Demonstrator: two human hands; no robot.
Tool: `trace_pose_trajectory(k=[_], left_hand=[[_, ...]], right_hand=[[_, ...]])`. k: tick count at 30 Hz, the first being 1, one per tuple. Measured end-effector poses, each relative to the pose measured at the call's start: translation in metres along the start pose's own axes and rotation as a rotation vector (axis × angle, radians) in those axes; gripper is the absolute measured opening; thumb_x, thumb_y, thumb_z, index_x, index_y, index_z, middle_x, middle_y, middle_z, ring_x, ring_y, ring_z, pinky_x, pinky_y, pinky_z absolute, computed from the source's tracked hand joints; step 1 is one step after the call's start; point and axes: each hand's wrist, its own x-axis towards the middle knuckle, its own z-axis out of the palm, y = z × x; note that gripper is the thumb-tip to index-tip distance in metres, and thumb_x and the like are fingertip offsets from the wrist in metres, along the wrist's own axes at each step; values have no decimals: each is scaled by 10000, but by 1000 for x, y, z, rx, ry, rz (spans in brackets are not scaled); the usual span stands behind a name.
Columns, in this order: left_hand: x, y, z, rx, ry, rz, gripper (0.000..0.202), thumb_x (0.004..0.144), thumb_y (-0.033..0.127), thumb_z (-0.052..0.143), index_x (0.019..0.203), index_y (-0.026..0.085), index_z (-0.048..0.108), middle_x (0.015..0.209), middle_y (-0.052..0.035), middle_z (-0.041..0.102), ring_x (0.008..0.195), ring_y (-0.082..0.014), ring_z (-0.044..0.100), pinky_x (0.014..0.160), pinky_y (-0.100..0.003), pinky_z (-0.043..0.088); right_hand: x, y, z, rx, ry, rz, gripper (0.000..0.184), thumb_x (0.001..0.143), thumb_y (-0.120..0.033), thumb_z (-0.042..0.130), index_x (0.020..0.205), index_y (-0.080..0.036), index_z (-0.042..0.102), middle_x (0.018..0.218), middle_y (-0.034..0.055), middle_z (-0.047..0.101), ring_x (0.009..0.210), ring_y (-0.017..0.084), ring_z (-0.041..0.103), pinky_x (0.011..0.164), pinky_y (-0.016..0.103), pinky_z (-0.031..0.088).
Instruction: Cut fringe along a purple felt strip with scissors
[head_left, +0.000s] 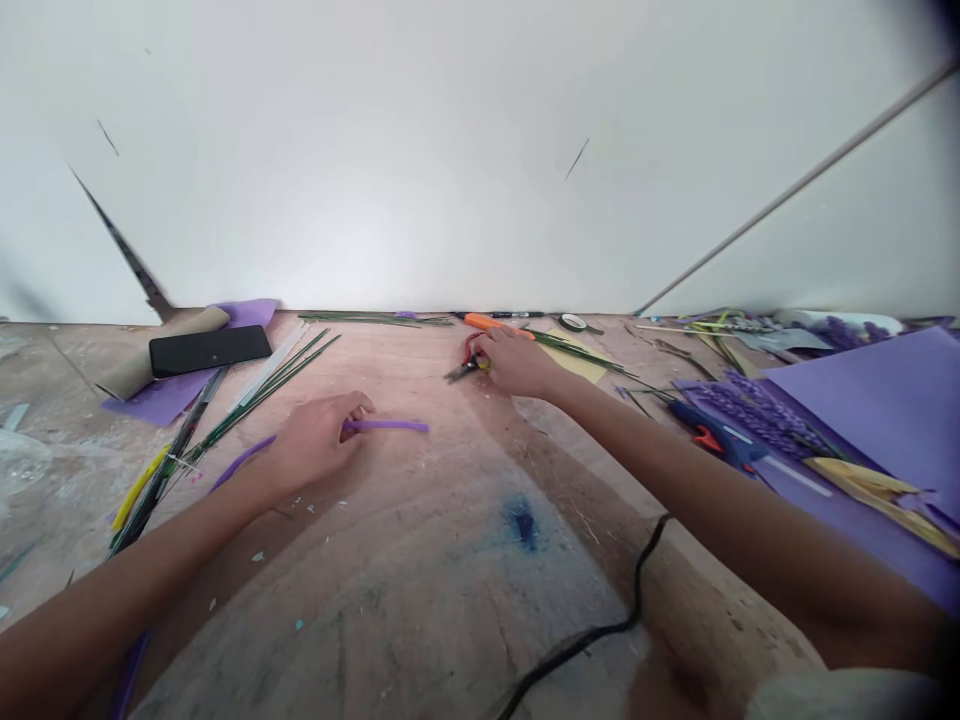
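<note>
My left hand (319, 438) is closed round a long purple strip (390, 426) that looks like a pipe cleaner. A short end sticks out to the right of the fingers, and the rest trails back under my forearm. Further forward, my right hand (514, 360) has its fingers closed on small pruning shears (466, 368) with red and yellow on the handles. Their blades point left, low over the table. Close beyond this hand lie an orange-handled tool (495, 324) and a bundle of green wire stems (581, 350), partly over a yellowish sheet (574, 362).
On the left, a black phone (210, 351) rests on a cardboard roll (135, 370) and purple paper. Green stems (274, 385) lie nearby. At right are a blue glue gun (716, 435), purple flower sprigs (765, 415) and purple sheets (877, 400). A black cord (592, 635) crosses the front.
</note>
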Motion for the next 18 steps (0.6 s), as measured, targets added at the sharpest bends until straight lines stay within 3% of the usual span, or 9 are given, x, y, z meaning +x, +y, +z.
trace_pose_trajectory(k=[4,6,8,11,12,15,18], left_hand=[[0,10,3,-138,-101,136,230,885,282,581,1092,191,619,1031,-68,714,910,-207,649,826,-313,474],[-3,15,0,-192,-158,176,167,924,296,527,939,180,647,900,-64,722,860,-215,654,832,-337,468],[-8,20,-8,-258,-213,184,246,962,271,436,829,175,620,704,-38,689,727,-199,656,778,-333,480],[-15,29,-23,-449,-321,155,269,995,210,273,1071,189,530,639,11,690,519,-139,632,598,-259,498],[-16,33,-27,-681,-380,87,215,975,199,314,1050,183,515,704,-21,720,568,-154,665,600,-268,511],[-15,41,-27,-1072,-306,-32,129,898,203,438,804,174,521,725,-61,706,605,-166,664,572,-271,515],[-13,40,-13,-1124,-127,-102,311,952,335,375,672,206,411,487,32,466,363,-99,403,343,-205,330]], right_hand=[[-25,8,0,12,-28,-30,287,953,-333,589,1174,-151,593,1209,89,593,1067,229,595,914,445,508],[-40,14,-2,47,-54,-53,201,942,-257,577,1110,-151,610,1146,78,609,1067,230,578,928,433,478],[-55,21,-5,90,-72,-66,211,878,-101,527,1052,-160,630,1067,97,629,1056,246,563,940,394,443],[-72,32,-9,162,-86,-78,288,798,-63,494,1002,-189,652,1020,104,650,1024,261,562,937,364,405],[-76,35,-10,187,-89,-78,269,789,-84,501,974,-198,660,1003,99,657,1004,263,564,920,358,403],[-85,41,-10,252,-94,-35,170,736,-164,562,868,-189,666,875,93,656,867,259,563,766,338,414],[-93,33,-8,337,-80,11,143,702,-217,585,819,-175,656,803,81,629,760,227,536,648,303,370]])
